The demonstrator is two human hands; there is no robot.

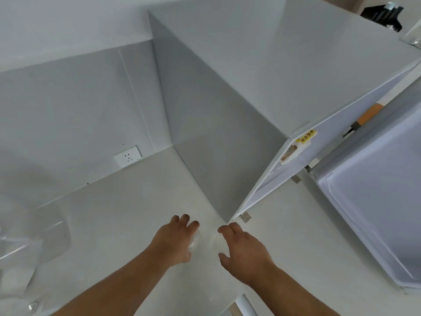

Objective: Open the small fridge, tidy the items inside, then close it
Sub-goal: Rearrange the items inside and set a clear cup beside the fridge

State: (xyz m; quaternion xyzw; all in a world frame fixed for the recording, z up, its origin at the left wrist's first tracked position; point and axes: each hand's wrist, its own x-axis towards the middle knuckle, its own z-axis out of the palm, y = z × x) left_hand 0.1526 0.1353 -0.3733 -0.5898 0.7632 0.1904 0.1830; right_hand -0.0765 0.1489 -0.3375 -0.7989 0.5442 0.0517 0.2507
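Both hands reach out over the pale surface (118, 213), close to the front corner of the small fridge (250, 92). The left hand (174, 241) is curled with its fingers bent, and something clear and crinkled, probably a piece of transparent plastic wrap (195, 241), shows at its fingertips; the blur makes it hard to say whether it is truly gripped or only touched. The right hand (243, 249) is half open, fingers loosely curved and thumb apart, holding nothing, its fingertips near the surface just beside the fridge's lower front corner. The two hands are near each other but apart.

The fridge is a white box standing on the surface, seen from above and to its left. Its door (369, 201) hangs open to the right, the inner lining facing up toward the camera. Inside the fridge only a narrow slice shows: a packaged item with a yellow label (306, 137) bearing printed characters sits at the front edge, and an orange-topped item (370, 115) lies farther in. Clear plastic bags (27, 245) lie on the surface at far left. A white wall socket (127, 156) sits on the wall behind.
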